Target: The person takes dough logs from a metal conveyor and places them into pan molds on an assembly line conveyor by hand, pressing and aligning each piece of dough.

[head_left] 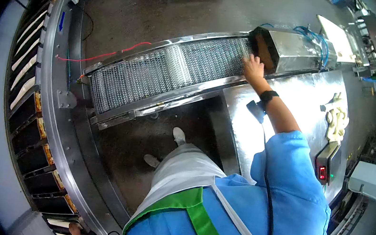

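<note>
My right hand (254, 70) is at the far end of a metal mesh conveyor belt (156, 70), beside the opening of a steel housing (298, 51). Its fingers are spread and nothing shows in them. A black band (269, 95) is on that wrist. At the lower left edge, my left hand (76, 232) is partly visible beside pale dough strips (58, 222) lying in dark trays. Its fingertips are too small and dim to show whether they grip a strip.
A steel rail (51, 146) runs along the dark trays (33, 139). Right of the belt, a steel table (296, 99) carries a pile of pale dough (336, 123) and a scale (325, 163) with a red display. A red cord (105, 57) crosses to the belt.
</note>
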Motion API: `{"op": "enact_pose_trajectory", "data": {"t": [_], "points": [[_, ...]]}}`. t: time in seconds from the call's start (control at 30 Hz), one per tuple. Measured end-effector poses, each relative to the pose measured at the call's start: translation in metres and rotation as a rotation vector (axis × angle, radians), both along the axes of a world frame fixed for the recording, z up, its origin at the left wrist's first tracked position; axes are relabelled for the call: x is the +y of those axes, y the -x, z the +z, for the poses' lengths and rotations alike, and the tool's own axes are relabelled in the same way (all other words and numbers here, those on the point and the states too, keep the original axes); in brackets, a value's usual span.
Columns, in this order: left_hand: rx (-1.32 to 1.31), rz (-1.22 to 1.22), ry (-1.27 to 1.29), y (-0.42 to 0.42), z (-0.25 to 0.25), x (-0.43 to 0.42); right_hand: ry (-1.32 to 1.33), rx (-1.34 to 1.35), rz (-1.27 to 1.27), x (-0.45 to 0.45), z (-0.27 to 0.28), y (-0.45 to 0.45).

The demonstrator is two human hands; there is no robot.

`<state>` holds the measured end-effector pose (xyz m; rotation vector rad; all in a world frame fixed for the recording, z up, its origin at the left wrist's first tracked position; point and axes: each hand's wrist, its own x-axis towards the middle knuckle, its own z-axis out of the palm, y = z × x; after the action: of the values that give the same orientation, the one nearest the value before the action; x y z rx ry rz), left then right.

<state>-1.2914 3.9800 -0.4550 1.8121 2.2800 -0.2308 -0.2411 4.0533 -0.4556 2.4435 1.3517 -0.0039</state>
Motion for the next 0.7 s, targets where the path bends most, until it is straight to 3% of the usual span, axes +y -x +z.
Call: {"op": "enact_pose_trajectory", "data": {"t": [0.07,0.23,0.33,0.37,0.4,0.43,0.47,0.53,0.57,0.6,0.63,0.67,0.7], "points": [[-0.345,0.492,-0.146,-0.011,-0.004,-0.012,-0.016,-0.108,0.046,0.003,-0.012,-0.021],[-0.175,0.628,-0.193,-0.044,0.020,-0.028,0.037,-0.201,0.108,0.010,-0.024,-0.046],[0.230,-0.413,-0.351,-0.100,0.045,-0.072,0.051,-0.082,0.008,0.028,-0.031,-0.068],[-0.056,-0.038,-0.260,-0.128,0.052,-0.072,0.001,-0.038,0.004,0.033,-0.006,-0.049],[-0.456,0.459,-0.319,-0.157,0.058,-0.073,-0.068,-0.038,0.048,0.032,0.024,-0.026],[-0.663,0.877,-0.468,-0.187,0.065,-0.075,-0.263,0.063,-0.022,0.035,0.029,-0.021],[-0.512,0.836,-0.442,-0.215,0.079,-0.061,-0.211,0.008,0.157,0.023,-0.019,-0.077],[-0.197,0.769,-0.385,-0.273,0.105,-0.029,0.000,-0.153,0.433,-0.004,-0.041,-0.133],[-0.047,0.805,-0.084,-0.211,0.069,-0.042,0.082,-0.237,0.579,-0.016,-0.053,-0.161],[-0.016,0.823,-0.106,-0.205,0.057,-0.045,0.422,-0.450,0.448,0.002,-0.081,-0.175],[0.015,0.842,-0.129,-0.198,0.046,-0.047,0.553,-0.435,0.454,0.007,-0.035,-0.133],[0.046,0.860,-0.151,-0.192,0.036,-0.048,0.299,-0.313,0.497,0.014,-0.015,-0.120],[0.085,0.887,-0.154,-0.218,0.056,-0.038,0.192,-0.189,0.459,0.022,0.002,-0.115]]}}
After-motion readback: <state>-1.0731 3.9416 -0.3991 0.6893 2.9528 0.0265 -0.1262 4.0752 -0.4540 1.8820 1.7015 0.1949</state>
